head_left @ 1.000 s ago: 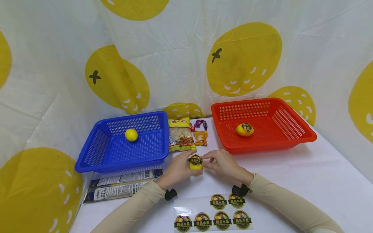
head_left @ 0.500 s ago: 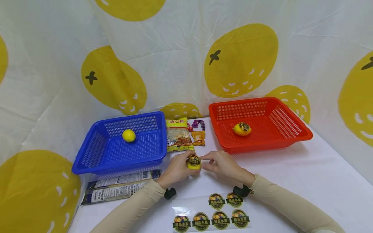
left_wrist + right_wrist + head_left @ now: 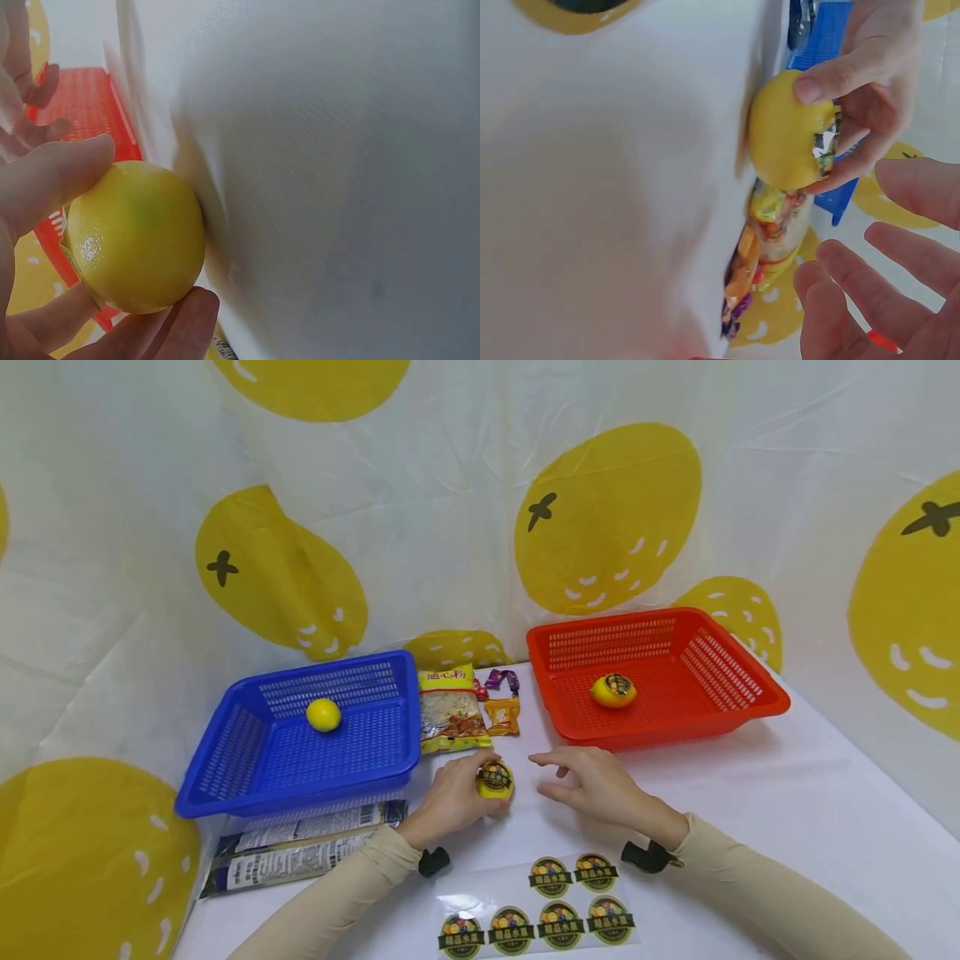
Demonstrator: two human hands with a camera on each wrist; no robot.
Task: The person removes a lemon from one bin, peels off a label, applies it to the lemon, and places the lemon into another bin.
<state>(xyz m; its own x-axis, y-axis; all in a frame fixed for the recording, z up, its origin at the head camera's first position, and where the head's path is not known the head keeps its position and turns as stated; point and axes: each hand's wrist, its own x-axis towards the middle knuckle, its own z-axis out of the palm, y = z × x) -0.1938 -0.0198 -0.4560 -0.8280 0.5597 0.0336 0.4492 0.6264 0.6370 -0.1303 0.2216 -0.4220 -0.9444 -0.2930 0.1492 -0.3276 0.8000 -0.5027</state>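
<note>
The left hand [image 3: 450, 797] curls thumb and fingers around a smooth, glossy yellow lemon [image 3: 495, 780] that rests on the white cloth-covered table [image 3: 787, 810]; a round dark sticker [image 3: 497, 773] sits on the fruit's upper face. The right hand [image 3: 596, 785] hovers just beside the lemon, apart from it, fingers loosely spread and holding nothing. In the foreground lies a clear glossy backing sheet [image 3: 536, 910] bearing six round printed labels. To the left, a perforated blue plastic basket [image 3: 247, 756] contains a plain lemon [image 3: 323, 715]; to the right, a perforated red plastic basket [image 3: 750, 697] contains a labelled lemon [image 3: 613, 690]. Between the baskets lie a crinkled yellow snack bag [image 3: 452, 710] and small wrapped sweets [image 3: 501, 702]. Flat printed packets [image 3: 300, 852] lie in front of the blue basket.
</note>
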